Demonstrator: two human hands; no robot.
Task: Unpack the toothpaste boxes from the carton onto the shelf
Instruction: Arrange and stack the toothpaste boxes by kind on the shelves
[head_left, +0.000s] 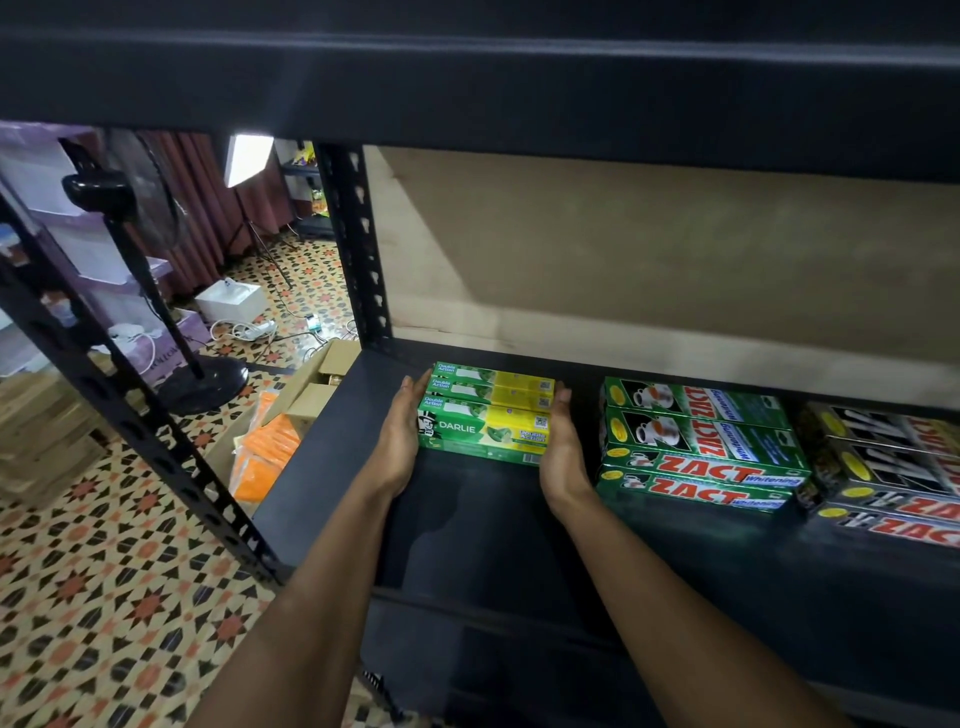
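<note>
Both forearms (332, 587) stretch in over the black shelf (467, 525) — left hand (400, 441) and right hand (563, 449) are flat, fingers straight, pressing on either end of a small stack of green Darlie toothpaste boxes (483, 418) sitting toward the shelf's back left. Green Zact boxes (701, 447) are stacked just right of that — the open carton (319, 382) is on the tiled floor, left.

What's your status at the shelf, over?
Palms flat on the ends of the green toothpaste boxes, left hand and right hand. Stack low on the shelf, touchdown unclear. To the right, red-lettered boxes, a gap between; nothing in the way.
</note>
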